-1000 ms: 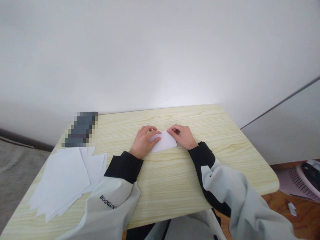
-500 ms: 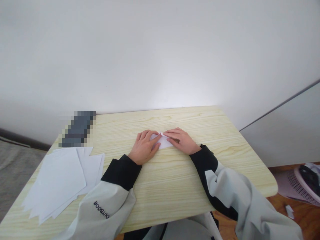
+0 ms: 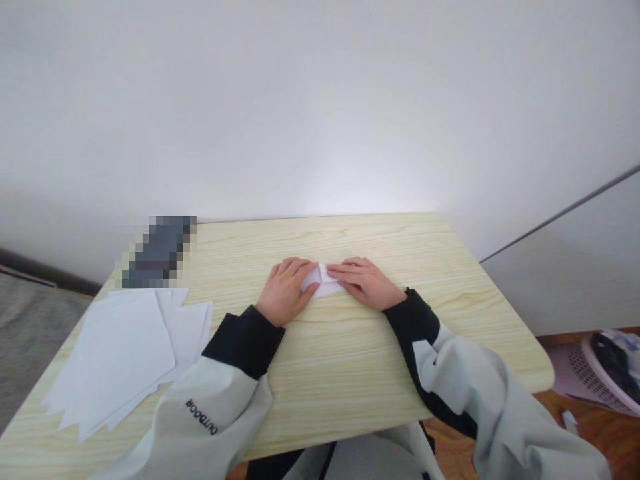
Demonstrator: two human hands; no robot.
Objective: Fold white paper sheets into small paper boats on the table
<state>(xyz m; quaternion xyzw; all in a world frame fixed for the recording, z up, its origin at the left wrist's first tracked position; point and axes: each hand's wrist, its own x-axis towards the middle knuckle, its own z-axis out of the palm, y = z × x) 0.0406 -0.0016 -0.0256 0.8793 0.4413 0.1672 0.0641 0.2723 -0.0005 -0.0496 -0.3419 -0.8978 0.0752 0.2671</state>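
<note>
A small folded piece of white paper [image 3: 323,283] lies on the light wooden table [image 3: 350,360], mostly covered by my two hands. My left hand [image 3: 285,291] lies on its left side with the fingers stretched flat over it. My right hand [image 3: 365,283] presses on its right side, fingers extended flat and pointing left. The fingertips of both hands nearly meet over the paper's middle.
A loose stack of white sheets [image 3: 130,350] lies at the table's left. A blurred dark object [image 3: 157,253] sits at the back left corner. A white wall rises behind the table. A pink basket [image 3: 600,370] stands on the floor at the right.
My right hand went from a curled pinch on the paper's top edge to lying flat. The paper is folded smaller and both hands have pressed down over it.
</note>
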